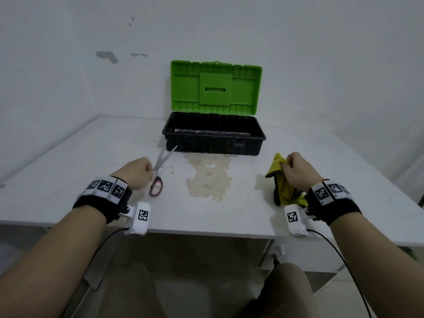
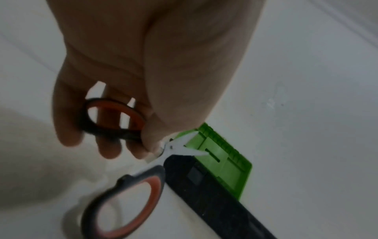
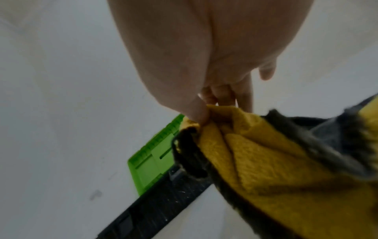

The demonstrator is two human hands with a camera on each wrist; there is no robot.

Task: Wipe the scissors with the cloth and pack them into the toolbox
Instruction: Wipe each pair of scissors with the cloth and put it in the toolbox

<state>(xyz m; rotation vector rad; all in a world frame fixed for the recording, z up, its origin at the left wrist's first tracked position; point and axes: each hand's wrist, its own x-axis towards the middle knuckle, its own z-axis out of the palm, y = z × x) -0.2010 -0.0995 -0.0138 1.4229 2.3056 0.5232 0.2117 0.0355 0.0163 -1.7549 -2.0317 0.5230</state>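
Observation:
My left hand (image 1: 137,172) pinches the scissors (image 1: 161,167) near their pivot, above the table's left part. The scissors (image 2: 131,165) have black and red handle loops and slightly parted steel blades that point toward the toolbox. One loop hangs free below my fingers (image 2: 106,148). My right hand (image 1: 296,168) grips a yellow cloth (image 1: 283,184) with a dark edge, lifted at the right so that it hangs to the table. In the right wrist view the thumb and fingers bunch the cloth (image 3: 261,155). The black toolbox (image 1: 214,134) stands open at the back, its green lid (image 1: 215,88) upright.
A white table (image 1: 80,161) carries a large worn, stained patch (image 1: 207,177) in the middle, in front of the toolbox. White walls close in behind and to the left. The table's front edge runs just under my wrists.

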